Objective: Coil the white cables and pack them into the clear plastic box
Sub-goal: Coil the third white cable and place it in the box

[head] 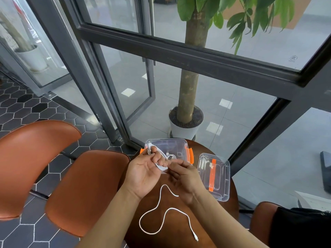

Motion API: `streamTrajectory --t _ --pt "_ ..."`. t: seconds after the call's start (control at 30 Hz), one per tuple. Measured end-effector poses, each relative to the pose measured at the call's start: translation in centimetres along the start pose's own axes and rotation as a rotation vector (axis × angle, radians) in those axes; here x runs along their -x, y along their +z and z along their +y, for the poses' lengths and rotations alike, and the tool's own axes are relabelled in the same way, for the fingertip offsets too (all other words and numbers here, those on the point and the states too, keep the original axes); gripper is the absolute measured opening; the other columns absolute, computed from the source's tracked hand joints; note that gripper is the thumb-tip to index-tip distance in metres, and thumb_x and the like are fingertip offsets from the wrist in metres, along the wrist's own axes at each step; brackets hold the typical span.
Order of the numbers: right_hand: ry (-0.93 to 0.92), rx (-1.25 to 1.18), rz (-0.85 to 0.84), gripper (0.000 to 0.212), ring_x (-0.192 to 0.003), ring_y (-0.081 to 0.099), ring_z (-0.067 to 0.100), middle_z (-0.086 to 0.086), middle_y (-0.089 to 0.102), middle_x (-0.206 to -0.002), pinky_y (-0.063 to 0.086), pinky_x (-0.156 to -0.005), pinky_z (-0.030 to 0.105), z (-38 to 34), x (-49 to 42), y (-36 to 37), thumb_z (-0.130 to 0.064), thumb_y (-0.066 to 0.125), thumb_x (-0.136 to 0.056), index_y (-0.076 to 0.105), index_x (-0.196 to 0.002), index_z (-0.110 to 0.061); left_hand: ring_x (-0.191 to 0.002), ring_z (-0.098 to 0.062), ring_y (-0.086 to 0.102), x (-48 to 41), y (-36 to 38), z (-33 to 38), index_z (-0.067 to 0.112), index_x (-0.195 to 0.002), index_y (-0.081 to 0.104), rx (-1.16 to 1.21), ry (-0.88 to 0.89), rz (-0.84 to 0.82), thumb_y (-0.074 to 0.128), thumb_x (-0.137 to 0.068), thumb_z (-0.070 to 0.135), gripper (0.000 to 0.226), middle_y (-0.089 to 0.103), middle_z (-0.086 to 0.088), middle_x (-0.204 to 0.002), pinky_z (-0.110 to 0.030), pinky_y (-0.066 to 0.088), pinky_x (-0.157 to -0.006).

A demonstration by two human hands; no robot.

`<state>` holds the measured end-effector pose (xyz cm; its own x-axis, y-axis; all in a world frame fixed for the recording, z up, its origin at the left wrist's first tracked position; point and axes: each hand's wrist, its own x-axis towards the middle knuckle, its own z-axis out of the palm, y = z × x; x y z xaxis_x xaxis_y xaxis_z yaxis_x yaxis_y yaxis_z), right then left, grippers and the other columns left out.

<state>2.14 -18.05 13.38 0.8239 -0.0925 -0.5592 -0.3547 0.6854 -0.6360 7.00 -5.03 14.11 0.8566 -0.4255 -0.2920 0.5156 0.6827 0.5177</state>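
Note:
My left hand (143,174), palm up, has a partly coiled white cable (161,161) wrapped around its curled fingers. My right hand (184,178) pinches the same cable just right of the coil. The loose end of the cable (157,217) trails in loops over the round dark wooden table (179,228), ending in a connector near the front. Behind my hands stands the clear plastic box (170,149) with orange clips, open, with another coiled white cable inside. Its clear lid (215,178) with an orange handle lies to the right.
Two brown leather chairs (86,190) stand left of the table, and another is at the lower right. A potted tree in a white pot (185,126) sits behind glass panels beyond the table. The floor has dark hexagonal tiles.

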Motion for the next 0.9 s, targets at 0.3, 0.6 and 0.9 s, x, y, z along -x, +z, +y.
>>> streamTrajectory --t 0.3,0.6,0.9 --pt "-0.388 0.359 0.211 0.012 -0.065 0.066 0.016 0.013 0.073 -0.075 0.055 -0.061 0.022 -0.6 -0.7 -1.2 0.001 0.082 -0.076 0.073 -0.078 -0.006 -0.104 -0.036 0.071 0.1 -1.3 0.1 0.0 -0.109 0.068 -0.449 -0.149 0.169 0.054 -0.098 0.002 0.018 0.072 -0.023 -0.109 -0.05 0.056 -0.089" --pt "-0.491 0.455 0.247 0.011 -0.069 0.074 0.019 0.014 0.075 -0.076 0.06 -0.062 0.025 -0.5 -1.0 -1.8 -0.002 0.079 -0.081 0.068 -0.083 0.001 -0.097 -0.033 0.075 0.0 -0.1 -2.2 -0.003 -0.11 0.069 -0.539 -0.004 0.305 0.055 -0.101 0.007 0.02 0.076 -0.021 -0.103 -0.044 0.059 -0.086" --pt "-0.306 0.236 0.248 0.027 -0.074 0.076 0.028 0.021 0.075 -0.081 0.06 -0.067 0.033 -1.2 -1.7 -3.3 0.0 0.076 -0.083 0.06 -0.104 0.0 -0.1 -0.037 0.073 0.1 0.8 -2.3 -0.01 -0.107 0.066 -0.593 -0.022 0.227 0.054 -0.101 0.006 0.02 0.075 -0.023 -0.105 -0.048 0.058 -0.09"
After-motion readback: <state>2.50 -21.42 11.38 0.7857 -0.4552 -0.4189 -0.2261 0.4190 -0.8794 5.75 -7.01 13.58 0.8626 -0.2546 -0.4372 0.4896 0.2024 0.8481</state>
